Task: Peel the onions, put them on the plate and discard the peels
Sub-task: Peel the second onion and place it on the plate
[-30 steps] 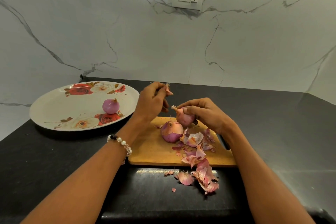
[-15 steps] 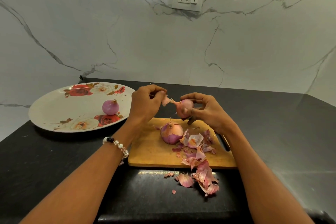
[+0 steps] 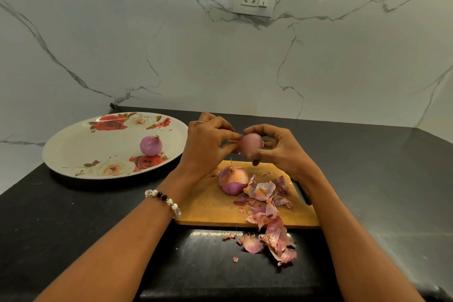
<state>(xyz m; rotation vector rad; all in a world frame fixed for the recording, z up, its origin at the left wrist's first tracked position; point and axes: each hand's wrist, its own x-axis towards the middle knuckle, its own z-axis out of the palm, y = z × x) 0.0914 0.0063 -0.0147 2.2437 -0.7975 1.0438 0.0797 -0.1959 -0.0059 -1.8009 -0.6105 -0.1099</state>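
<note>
- Here, both hands hold one small onion (image 3: 250,146) in the air above the far edge of the wooden cutting board (image 3: 208,206).
- The right hand (image 3: 279,152) has its grip clamped on the onion, fingers curled over the top and thumb beneath.
- The left hand (image 3: 208,144) pinches at the onion's left end, its grip closed on skin there; the exact bit it holds is blurred.
- The held onion's long axis runs roughly left to right, with the pinched end toward the left hand.
- A second onion (image 3: 231,182), partly peeled, sits on the board with its stem tip pointing up.
- A peeled onion (image 3: 150,146) rests on the floral plate (image 3: 73,154), well left of the board, tip tilted up and right.
- Loose peels (image 3: 269,216) lie beside the second onion and spill off the board's near edge onto the black table (image 3: 73,216).
- A beaded bracelet (image 3: 164,200) circles the left wrist.
</note>
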